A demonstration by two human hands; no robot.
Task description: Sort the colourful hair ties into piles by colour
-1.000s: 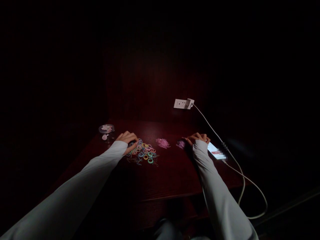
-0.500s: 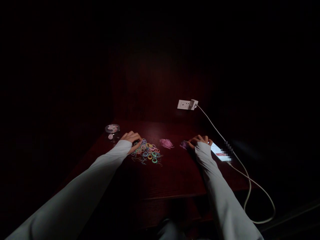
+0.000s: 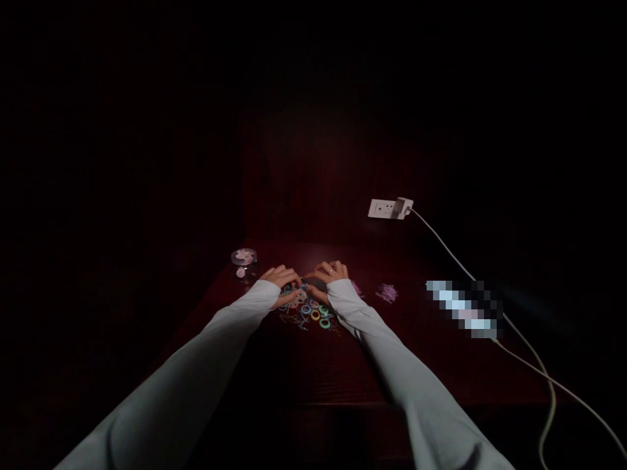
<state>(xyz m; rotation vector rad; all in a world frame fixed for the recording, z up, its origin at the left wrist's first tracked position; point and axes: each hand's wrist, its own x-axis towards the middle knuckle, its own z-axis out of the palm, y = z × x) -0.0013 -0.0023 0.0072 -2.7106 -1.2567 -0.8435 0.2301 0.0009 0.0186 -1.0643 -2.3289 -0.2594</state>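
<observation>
Many rings [image 3: 315, 319] lie around the bent fingers of left hand [image 3: 283, 279] and right hand [image 3: 335, 273], whose grip I cannot tell; sweeping wide could mix in the pink pile [image 3: 358, 288] beside the right fingers.

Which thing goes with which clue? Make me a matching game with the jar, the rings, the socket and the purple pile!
1. Jar
2. Rings
3. Socket
4. Purple pile

A. Has a white plug in it
B. To the right of the right hand
C. See-through, to the left of the left hand
D. Green, yellow and blue

Right pairs: 1-C, 2-D, 3-A, 4-B
</observation>
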